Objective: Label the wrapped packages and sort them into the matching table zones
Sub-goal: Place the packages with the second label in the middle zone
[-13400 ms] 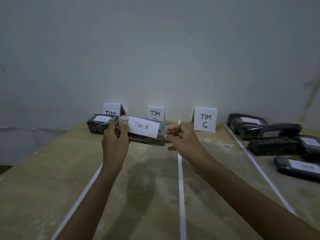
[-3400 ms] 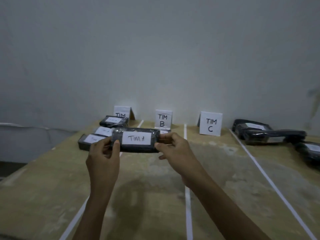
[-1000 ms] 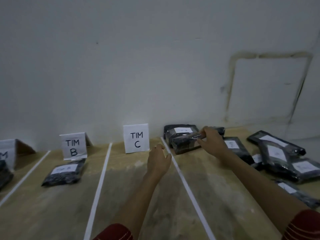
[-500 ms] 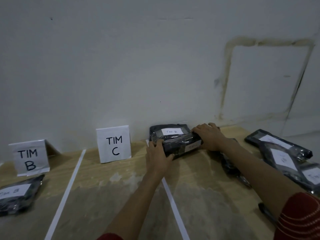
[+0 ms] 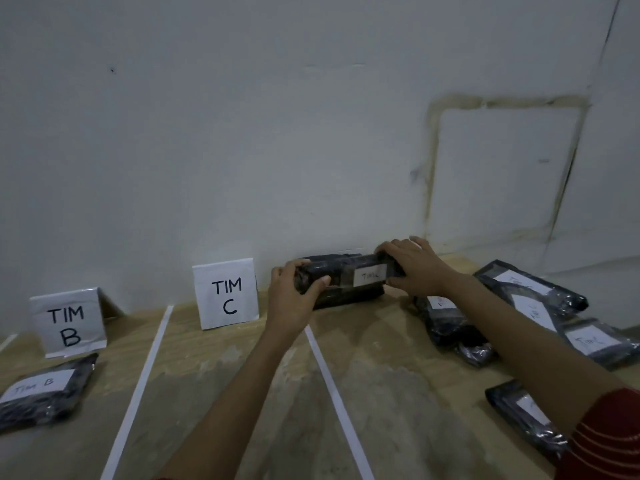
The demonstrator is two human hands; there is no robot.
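Taking a labelled package [image 5: 346, 271] from the pile [image 5: 533, 306]
Left hand [image 5: 294, 292] and right hand [image 5: 415, 268] curl fingers round its ends at the desk's [image 5: 381, 341] back; next, likely carry it left to the TIM C sign [image 5: 227, 294].

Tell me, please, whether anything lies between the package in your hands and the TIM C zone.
Nothing visible does. The held package, gripped by the left hand and right hand, is right of the tape line; beyond it the zone holds only the TIM C sign at the back.
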